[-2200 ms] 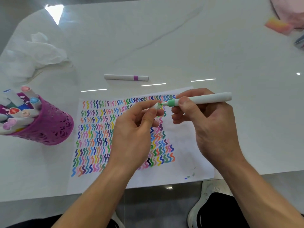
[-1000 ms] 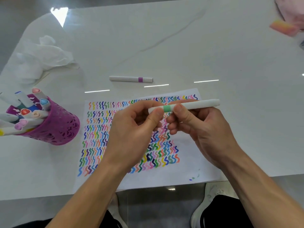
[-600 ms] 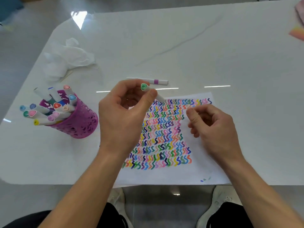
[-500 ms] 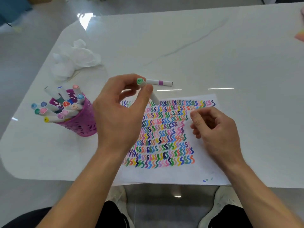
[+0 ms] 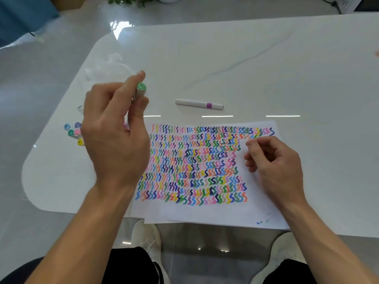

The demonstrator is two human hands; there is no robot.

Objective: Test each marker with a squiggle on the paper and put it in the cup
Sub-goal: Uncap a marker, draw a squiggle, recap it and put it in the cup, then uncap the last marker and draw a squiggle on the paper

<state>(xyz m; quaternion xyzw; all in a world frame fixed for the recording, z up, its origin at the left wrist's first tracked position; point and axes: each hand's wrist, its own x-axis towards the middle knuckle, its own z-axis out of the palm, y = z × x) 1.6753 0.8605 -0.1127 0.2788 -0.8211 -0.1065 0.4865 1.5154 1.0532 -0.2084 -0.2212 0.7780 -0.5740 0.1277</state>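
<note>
the left hand (image 5: 114,140) is raised over the left side of the table (image 5: 266,68). it pinches a green-capped marker (image 5: 141,90) between thumb and fingers, cap end up. just left of it a cluster of marker caps (image 5: 73,132) shows; the cup is hidden behind the hand. the right hand (image 5: 272,162) rests on the right part of the paper (image 5: 205,212), fingers loosely curled, holding nothing. a purple-banded marker (image 5: 199,104) lies flat just beyond the paper's far edge.
</note>
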